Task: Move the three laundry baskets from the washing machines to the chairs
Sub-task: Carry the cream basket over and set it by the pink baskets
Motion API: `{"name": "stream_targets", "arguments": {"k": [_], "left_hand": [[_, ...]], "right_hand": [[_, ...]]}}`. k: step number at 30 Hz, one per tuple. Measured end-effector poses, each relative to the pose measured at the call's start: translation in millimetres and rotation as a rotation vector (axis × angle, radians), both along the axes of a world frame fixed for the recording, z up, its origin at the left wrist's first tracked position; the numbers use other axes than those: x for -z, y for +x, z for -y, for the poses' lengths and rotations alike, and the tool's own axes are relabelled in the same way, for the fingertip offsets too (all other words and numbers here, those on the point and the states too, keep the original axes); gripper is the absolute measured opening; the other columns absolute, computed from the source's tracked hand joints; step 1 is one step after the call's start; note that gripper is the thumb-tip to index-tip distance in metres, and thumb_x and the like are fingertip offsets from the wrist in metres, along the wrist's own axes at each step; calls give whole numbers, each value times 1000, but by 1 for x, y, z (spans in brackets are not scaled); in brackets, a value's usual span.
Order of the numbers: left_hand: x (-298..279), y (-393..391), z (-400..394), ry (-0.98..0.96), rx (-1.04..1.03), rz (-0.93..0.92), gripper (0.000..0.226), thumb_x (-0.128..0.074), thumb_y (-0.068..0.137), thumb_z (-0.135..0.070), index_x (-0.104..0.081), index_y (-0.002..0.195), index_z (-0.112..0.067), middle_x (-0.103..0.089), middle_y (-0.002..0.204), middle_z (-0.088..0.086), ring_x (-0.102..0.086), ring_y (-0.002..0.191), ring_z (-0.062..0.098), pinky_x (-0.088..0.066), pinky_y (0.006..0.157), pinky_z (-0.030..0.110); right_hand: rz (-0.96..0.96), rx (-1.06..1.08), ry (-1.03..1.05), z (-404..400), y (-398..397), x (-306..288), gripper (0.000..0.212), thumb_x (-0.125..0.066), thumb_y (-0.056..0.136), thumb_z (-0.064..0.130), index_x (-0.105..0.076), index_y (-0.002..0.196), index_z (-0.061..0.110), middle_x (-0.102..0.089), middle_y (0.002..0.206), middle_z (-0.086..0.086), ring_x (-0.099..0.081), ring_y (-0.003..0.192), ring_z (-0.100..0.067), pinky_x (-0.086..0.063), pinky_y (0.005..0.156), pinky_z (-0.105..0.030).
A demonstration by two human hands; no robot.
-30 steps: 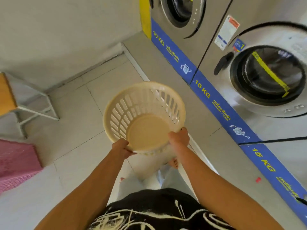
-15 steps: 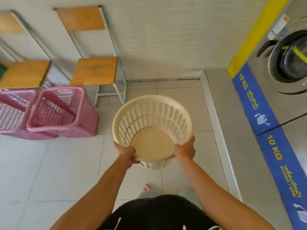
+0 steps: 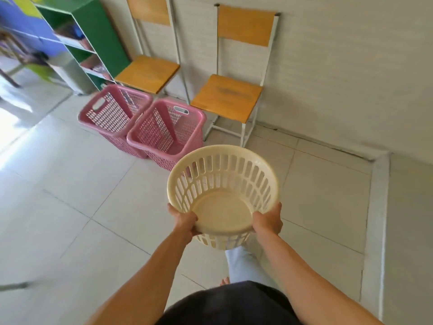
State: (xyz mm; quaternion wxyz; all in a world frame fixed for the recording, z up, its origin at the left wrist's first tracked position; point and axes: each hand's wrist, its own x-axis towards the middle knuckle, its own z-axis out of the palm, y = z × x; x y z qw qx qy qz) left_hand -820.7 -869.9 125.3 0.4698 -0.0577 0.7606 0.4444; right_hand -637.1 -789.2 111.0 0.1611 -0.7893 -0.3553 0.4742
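A round cream laundry basket (image 3: 223, 179) hangs empty in front of me, above the tiled floor. My left hand (image 3: 184, 221) grips its near rim on the left, and my right hand (image 3: 269, 220) grips the near rim on the right. Two pink square baskets stand side by side on the floor: one (image 3: 114, 109) before the left chair (image 3: 147, 72), the other (image 3: 167, 127) beside the right chair (image 3: 227, 96). Both chairs have wooden seats and white metal frames against the wall. The cream basket is just short of the right pink basket.
A green shelf unit (image 3: 93, 41) stands left of the chairs. The pale wall (image 3: 339, 78) runs along the right, with a raised floor step (image 3: 377, 207) at far right. My leg and bare foot (image 3: 243, 266) show below the basket.
I have turned left, away from the washing machines, which have left the view. The chairs and pink baskets have come to the centre and closer. Both hands kept hold of the cream basket.
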Motion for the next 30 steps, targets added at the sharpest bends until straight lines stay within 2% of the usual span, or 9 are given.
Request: {"name": "stream_targets", "arguments": {"k": [4,6,12,17,19,22,26,30], "left_hand": [[16,-33,-39,-29,-19,-2,91,-35,74,17,-12,140,-41,-42,126,9,-54,90,34,-54,63,69],[26,-50,-63,-46,-46,4,91,-34,74,17,-12,141,-40,-42,128,9,-54,90,34,-54,65,69],[43,-87,-141,-65,-14,6,93,-35,75,17,-10,144,-40,-40,136,11,-53,82,30,-52,73,71],[61,-106,-192,-64,19,23,95,-36,76,15,-8,145,-43,-40,135,8,-54,81,29,-51,75,67],[78,-113,-211,-60,40,18,91,-37,73,16,-16,140,-43,-45,125,11,-55,83,31,-52,72,66],[114,-122,-236,-55,65,15,85,-39,70,15,-25,133,-40,-50,111,12,-56,82,31,-53,63,50],[170,-138,-267,-91,179,74,88,-44,68,12,-22,134,-43,-51,118,15,-60,91,39,-53,57,44],[228,-151,-292,-133,212,92,95,-44,72,15,-16,141,-43,-51,115,12,-60,90,36,-56,64,57]], "right_hand": [[-12,-24,-2,-46,-38,15,70,-55,81,3,-37,145,25,-66,118,-15,-64,104,-38,-55,83,-38],[-13,-43,-10,-72,-54,21,70,-53,81,1,-37,145,25,-67,116,-14,-65,102,-37,-54,81,-36],[31,-27,-55,-142,-86,35,77,-61,82,6,-32,150,28,-67,121,-12,-64,108,-38,-55,90,-40],[42,21,-81,-187,-102,46,71,-52,79,0,-38,139,33,-67,113,-9,-66,93,-36,-61,78,-42],[36,76,-85,-201,-105,58,70,-47,78,-2,-38,136,37,-68,110,-8,-66,86,-33,-63,72,-46],[75,115,-112,-220,-113,89,76,-44,76,-3,-35,139,38,-67,109,-6,-64,87,-32,-62,75,-48],[147,167,-149,-242,-127,141,79,-45,79,-2,-31,147,34,-66,115,-7,-62,90,-31,-58,82,-39],[144,206,-185,-263,-138,197,76,-49,82,-2,-32,147,34,-67,114,-6,-58,85,-28,-51,73,-33]]}}
